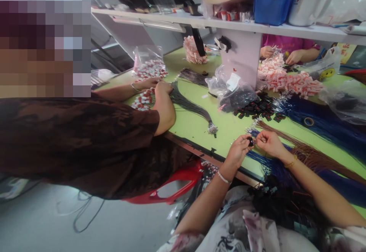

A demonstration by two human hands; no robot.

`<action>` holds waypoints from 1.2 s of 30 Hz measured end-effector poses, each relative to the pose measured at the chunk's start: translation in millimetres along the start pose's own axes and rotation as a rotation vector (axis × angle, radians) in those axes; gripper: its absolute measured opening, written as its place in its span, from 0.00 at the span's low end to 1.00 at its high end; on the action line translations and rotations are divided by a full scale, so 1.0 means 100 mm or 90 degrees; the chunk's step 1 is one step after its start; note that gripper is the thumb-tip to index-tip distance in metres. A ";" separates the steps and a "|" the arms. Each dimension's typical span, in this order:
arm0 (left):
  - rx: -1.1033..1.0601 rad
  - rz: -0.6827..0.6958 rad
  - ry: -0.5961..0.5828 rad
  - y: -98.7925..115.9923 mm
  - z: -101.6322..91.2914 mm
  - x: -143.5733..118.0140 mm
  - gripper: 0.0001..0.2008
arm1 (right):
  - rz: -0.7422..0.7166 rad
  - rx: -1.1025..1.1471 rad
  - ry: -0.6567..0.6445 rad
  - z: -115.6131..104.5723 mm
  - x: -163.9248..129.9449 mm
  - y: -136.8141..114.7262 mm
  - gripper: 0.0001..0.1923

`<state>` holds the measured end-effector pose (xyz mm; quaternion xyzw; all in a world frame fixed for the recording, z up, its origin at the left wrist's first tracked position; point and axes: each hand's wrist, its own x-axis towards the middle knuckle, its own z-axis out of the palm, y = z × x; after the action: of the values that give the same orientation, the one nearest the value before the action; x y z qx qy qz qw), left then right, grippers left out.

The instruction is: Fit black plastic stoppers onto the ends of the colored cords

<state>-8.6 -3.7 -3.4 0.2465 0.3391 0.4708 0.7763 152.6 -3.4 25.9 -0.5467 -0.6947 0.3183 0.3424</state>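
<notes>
My left hand [239,149] and my right hand [268,142] meet just above the green table [197,122]. Between their fingertips they pinch a small black connector [251,142] with a thin wire. Under my right hand lie a bundle of blue wires [265,164] and a bundle of brown wires [311,154]. A pile of small black connectors [257,109] sits just beyond my hands.
A co-worker in a dark top [85,141] leans over the table at the left, hands on a grey wire bundle [191,105]. Another person's hands [294,56] work at the far right among red-white parts [288,80]. Plastic bags [234,92], a shelf [257,27] and a blue box [273,4] stand behind.
</notes>
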 end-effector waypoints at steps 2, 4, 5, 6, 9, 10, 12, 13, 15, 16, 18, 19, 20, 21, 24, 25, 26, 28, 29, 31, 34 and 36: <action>0.002 -0.003 -0.001 0.00 0.00 0.00 0.12 | -0.002 0.005 0.004 0.00 0.00 0.00 0.06; 0.006 -0.004 0.000 0.00 0.00 0.00 0.12 | -0.007 0.009 0.012 0.00 0.00 0.00 0.06; 0.007 -0.004 0.002 0.00 0.00 0.00 0.12 | -0.009 0.011 0.015 0.00 0.00 0.00 0.06; 0.008 -0.003 0.003 0.00 0.00 0.00 0.12 | -0.010 0.012 0.016 0.00 0.00 0.00 0.05; 0.008 0.000 0.002 0.00 0.00 0.00 0.12 | -0.010 0.020 0.013 0.00 -0.01 0.01 0.05; 0.008 -0.001 0.001 0.00 -0.01 0.00 0.12 | -0.012 0.022 0.010 0.00 -0.01 0.01 0.05; 0.007 -0.001 0.001 0.00 -0.01 0.01 0.13 | -0.017 0.024 0.002 0.00 -0.01 0.01 0.05; 0.007 -0.002 0.001 0.00 -0.01 0.01 0.13 | -0.018 0.021 0.000 0.01 -0.01 0.02 0.05; 0.008 -0.003 -0.001 0.00 -0.01 0.01 0.13 | -0.022 0.009 -0.001 0.01 -0.01 0.03 0.04; 0.009 -0.004 -0.002 0.00 -0.01 0.01 0.13 | -0.025 0.001 0.002 0.01 -0.02 0.03 0.04; 0.010 -0.005 -0.003 0.00 -0.01 0.00 0.12 | -0.038 -0.022 0.005 0.01 -0.02 0.03 0.03; 0.010 -0.005 -0.001 0.00 -0.01 0.00 0.12 | -0.048 -0.038 0.005 0.01 -0.03 0.02 0.03; 0.010 -0.005 -0.001 0.00 -0.01 0.00 0.12 | -0.059 -0.054 0.005 0.00 -0.03 0.01 0.03; 0.010 -0.004 0.000 0.00 -0.01 0.00 0.13 | -0.071 -0.073 0.005 -0.01 -0.04 -0.01 0.03; 0.013 -0.005 -0.001 0.00 -0.02 0.00 0.13 | -0.114 -0.131 0.004 -0.04 -0.05 -0.06 0.03; 0.014 -0.005 -0.002 0.00 -0.02 0.00 0.13 | -0.129 -0.150 0.003 -0.04 -0.06 -0.07 0.03; 0.017 -0.006 -0.002 -0.01 -0.02 0.01 0.13 | -0.143 -0.169 0.000 -0.04 -0.06 -0.08 0.03; 0.027 -0.005 -0.003 -0.02 -0.02 0.01 0.14 | -0.165 -0.199 -0.007 -0.03 -0.06 -0.07 0.03; 0.037 -0.002 -0.003 -0.03 -0.02 0.01 0.14 | -0.172 -0.209 -0.012 -0.02 -0.06 -0.06 0.03; 0.057 0.006 0.000 -0.04 -0.01 0.01 0.15 | -0.176 -0.216 -0.018 0.00 -0.06 -0.04 0.03; 0.069 0.004 0.011 -0.05 0.00 0.01 0.16 | -0.163 -0.206 -0.016 0.00 -0.06 -0.03 0.03; 0.061 -0.006 0.019 -0.04 0.00 0.01 0.17 | -0.146 -0.189 -0.021 -0.01 -0.05 -0.04 0.03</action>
<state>-5.8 -4.3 -6.3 0.2747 0.3739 0.4542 0.7606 152.3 -9.4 29.6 -0.5030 -0.7974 0.1802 0.2803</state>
